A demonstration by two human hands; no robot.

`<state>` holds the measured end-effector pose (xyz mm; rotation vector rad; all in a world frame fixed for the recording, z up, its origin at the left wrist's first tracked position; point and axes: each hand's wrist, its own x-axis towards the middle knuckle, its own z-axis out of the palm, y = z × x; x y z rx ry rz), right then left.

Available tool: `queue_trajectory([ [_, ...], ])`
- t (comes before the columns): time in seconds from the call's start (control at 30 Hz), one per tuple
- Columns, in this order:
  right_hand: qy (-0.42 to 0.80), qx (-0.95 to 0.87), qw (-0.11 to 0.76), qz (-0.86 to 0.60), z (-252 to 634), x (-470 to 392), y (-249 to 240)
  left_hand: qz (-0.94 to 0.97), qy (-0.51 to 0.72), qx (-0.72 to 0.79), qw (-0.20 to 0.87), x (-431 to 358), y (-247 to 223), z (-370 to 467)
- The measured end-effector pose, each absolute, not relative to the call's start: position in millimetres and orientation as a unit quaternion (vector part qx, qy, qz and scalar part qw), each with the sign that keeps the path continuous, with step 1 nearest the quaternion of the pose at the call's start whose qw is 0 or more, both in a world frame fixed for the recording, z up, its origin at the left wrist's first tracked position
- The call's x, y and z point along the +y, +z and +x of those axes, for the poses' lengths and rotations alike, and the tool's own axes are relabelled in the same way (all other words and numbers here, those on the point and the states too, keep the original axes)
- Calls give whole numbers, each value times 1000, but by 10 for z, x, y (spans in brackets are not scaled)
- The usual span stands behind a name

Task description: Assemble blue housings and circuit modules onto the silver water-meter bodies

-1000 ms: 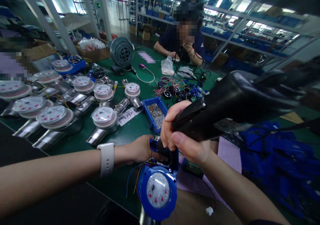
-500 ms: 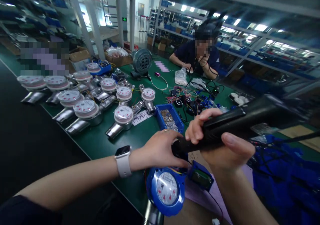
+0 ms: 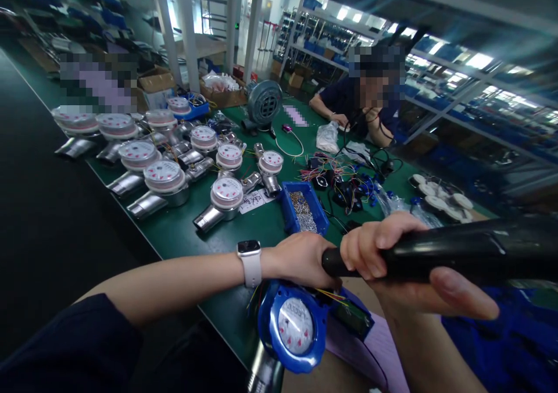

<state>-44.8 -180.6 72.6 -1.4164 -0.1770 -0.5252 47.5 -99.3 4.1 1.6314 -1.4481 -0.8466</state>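
My right hand (image 3: 366, 250) is wrapped round a black electric screwdriver (image 3: 462, 246), held nearly level with its nose pointing left; the thumb lies along the underside. My left hand (image 3: 300, 259), with a watch on the wrist, is bent down at that nose. Its fingertips are hidden, so what they pinch does not show. Just below them sits a water meter (image 3: 296, 326) in a blue housing, with a metal pipe end at its lower left. Yellow and red wires come out at its top. Beside it lies a small blue-framed display module (image 3: 355, 317) with a black cable.
Several bare water meters (image 3: 163, 175) stand on the green table (image 3: 183, 236) at left. A blue bin (image 3: 285, 213) of screws lies ahead, wired parts (image 3: 344, 189) beyond it. A blower (image 3: 264, 102) stands farther back. A co-worker (image 3: 361, 99) sits opposite. Blue parts (image 3: 501, 335) are piled right.
My view has turned left, so the table appears shifted right. The screwdriver is now closer to level. My left hand has curled down further, hiding its fingers more.
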Motion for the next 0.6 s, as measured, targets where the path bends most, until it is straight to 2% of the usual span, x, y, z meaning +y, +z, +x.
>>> queue_trajectory([
  [0.4,-211,-97,738,-633,-513,-1885,659,625,-298,-606,392,-1040,-2,486],
  [0.6,-201,-108,725,-650,-527,-1890,625,596,-400,-614,329,-1075,91,553],
])
